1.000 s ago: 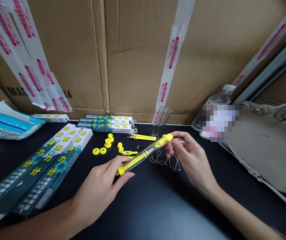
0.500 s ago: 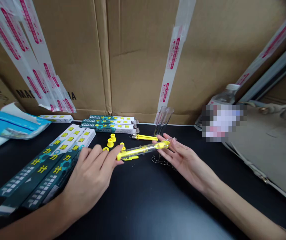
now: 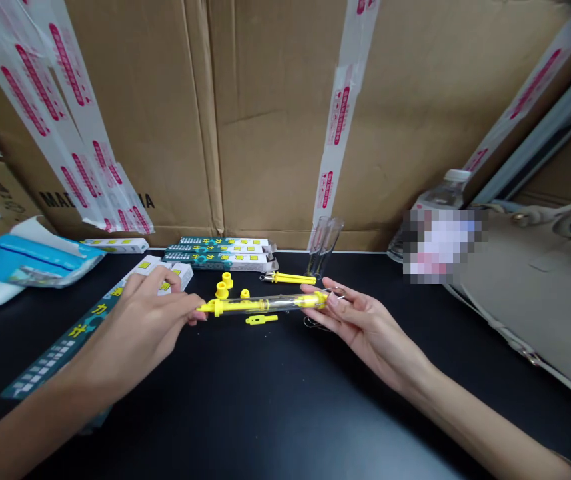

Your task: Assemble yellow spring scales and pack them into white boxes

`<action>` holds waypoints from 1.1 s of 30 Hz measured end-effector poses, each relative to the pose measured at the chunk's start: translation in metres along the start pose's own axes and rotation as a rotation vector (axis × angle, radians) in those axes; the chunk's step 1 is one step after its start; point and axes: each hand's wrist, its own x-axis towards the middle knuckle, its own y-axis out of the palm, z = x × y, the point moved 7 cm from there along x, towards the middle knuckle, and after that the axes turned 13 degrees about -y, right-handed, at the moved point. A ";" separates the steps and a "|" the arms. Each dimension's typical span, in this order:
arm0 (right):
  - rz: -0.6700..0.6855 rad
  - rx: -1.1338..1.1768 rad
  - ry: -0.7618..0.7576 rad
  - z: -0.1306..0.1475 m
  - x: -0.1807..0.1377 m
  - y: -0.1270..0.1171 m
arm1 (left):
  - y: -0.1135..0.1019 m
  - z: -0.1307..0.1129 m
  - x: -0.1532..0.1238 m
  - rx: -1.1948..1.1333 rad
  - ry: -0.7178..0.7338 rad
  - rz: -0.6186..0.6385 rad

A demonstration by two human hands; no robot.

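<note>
A spring scale (image 3: pixel 245 305) with a clear tube and yellow inner parts lies nearly level between my hands. My left hand (image 3: pixel 150 313) pinches the yellow piece that sticks out of its left end. Around the yellow right end, by a wire hook (image 3: pixel 335 291), close the thumb and fingers of my right hand (image 3: pixel 360 317). Just below the tube lies a small yellow flat part (image 3: pixel 261 320). Beyond it are yellow collars (image 3: pixel 222 289) and a yellow rod with a metal spring (image 3: pixel 292 279). Metal hooks (image 3: pixel 315 324) lie partly hidden under my right hand.
Printed long boxes (image 3: pixel 50 357) lie at left under my left arm, with more boxes (image 3: pixel 220 257) at the back. Two clear tubes (image 3: pixel 325 243) stand before the cardboard box (image 3: pixel 275 133). A blue packet (image 3: pixel 40 257), a bottle (image 3: pixel 445 193) and a beige bag (image 3: pixel 540 293) flank the black table.
My left hand has moved left, and a yellow piece now protrudes from the tube's left end between its fingers. The spring scale has turned closer to level. My right hand keeps its hold.
</note>
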 end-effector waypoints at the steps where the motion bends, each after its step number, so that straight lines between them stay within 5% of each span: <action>1: 0.001 -0.001 -0.009 0.000 0.000 0.000 | 0.000 0.003 0.001 0.007 0.008 0.009; 12: -0.047 -0.040 -0.078 0.008 0.001 -0.004 | 0.020 0.021 0.003 -0.070 -0.074 0.137; 33: -0.033 -0.079 -0.138 0.013 0.009 -0.015 | 0.016 0.018 0.003 0.020 -0.069 0.100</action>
